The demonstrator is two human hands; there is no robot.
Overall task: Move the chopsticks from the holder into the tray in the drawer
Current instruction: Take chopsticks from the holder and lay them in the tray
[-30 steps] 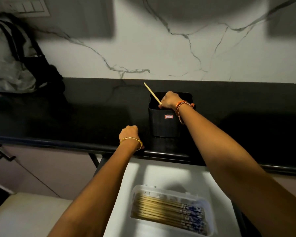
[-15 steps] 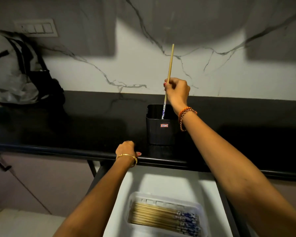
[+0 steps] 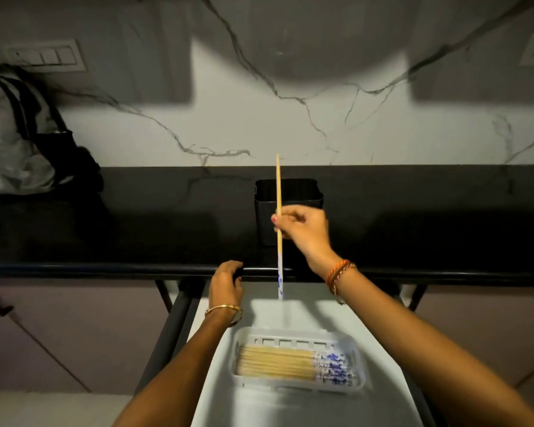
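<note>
The right hand (image 3: 302, 229) pinched one chopstick (image 3: 278, 211) between its thumb and fingers. The stick stood almost straight up. Its plain wooden end pointed up, and its blue and white end pointed down. The hand held it in the air, in front of the black holder (image 3: 293, 195) and above the edge of the black counter (image 3: 136, 229). The low tip hung over the back part of the open white drawer (image 3: 259, 405). The stick touched nothing but the fingers.

The holder stood on the counter near the wall. You could not see into it well.

The left hand (image 3: 227, 280) rested at the front edge of the counter, just left of the stick. Its fingers were curled over the edge. It had a gold bangle (image 3: 223, 309) on the wrist. The right wrist had orange thread bands (image 3: 339, 272).

A clear tray (image 3: 359, 362) lay in the drawer. Many chopsticks (image 3: 290, 363) lay flat in it, side by side, with all the blue ends on the right.

A grey and black bag (image 3: 22, 140) sat far left on the counter. A switch plate (image 3: 43, 55) was on the marble wall (image 3: 290, 118) above it
</note>
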